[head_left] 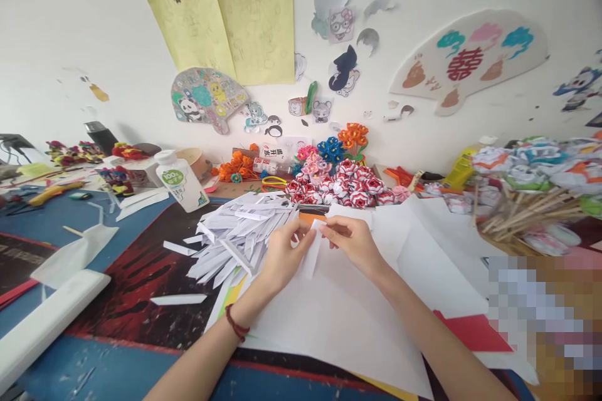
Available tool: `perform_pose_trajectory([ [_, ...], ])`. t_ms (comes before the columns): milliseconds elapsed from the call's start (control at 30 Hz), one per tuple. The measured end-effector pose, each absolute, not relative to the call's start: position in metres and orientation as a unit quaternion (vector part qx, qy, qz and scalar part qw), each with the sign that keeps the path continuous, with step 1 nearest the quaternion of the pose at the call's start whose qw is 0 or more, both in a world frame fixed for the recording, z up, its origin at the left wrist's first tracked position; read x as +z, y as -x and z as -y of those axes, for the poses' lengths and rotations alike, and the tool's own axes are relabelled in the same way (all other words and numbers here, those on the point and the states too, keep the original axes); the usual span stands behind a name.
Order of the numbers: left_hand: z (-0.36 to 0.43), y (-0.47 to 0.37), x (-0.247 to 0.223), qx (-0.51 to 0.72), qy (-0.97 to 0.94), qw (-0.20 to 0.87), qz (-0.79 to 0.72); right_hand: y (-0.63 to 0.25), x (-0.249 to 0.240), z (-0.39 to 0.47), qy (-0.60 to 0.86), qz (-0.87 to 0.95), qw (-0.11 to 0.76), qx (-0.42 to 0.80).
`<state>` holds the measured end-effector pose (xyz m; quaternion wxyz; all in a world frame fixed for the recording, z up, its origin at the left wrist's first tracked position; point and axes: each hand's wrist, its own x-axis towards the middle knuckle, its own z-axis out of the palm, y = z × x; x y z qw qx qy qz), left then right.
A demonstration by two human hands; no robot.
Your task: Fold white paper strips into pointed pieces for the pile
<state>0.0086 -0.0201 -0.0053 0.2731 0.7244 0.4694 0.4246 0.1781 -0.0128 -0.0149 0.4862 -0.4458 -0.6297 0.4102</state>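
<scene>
the left hand [288, 247] is pinching a white paper strip [311, 260] near its upper end, thumb against finger. the right hand [355, 243] is gripping that same end from the other side, its fingers bending inward. the strip is slanting down over white sheets [348, 326], with a heap of folded strips [230, 232] lying nearby.

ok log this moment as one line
left hand: pinching paper strip | right hand: pinching same strip | strip pile: by left hand | white sheet: below
</scene>
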Motion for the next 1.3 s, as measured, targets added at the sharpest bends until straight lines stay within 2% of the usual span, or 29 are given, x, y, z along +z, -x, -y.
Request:
perform_pose_trajectory([
  [567, 0.019, -0.007, -0.005, 0.419, -0.727, 0.272, -0.472, -0.179, -0.010, 0.016, 0.427, 0.627, 0.491, 0.428],
  [800, 0.018, -0.002, -0.005, 0.465, -0.707, 0.326, -0.421, -0.178, -0.008, 0.019, 0.387, 0.654, 0.465, 0.455],
  [1300, 0.025, -0.007, -0.003, 0.452, -0.727, 0.285, -0.431, -0.175, -0.007, 0.023, 0.391, 0.651, 0.478, 0.442],
])
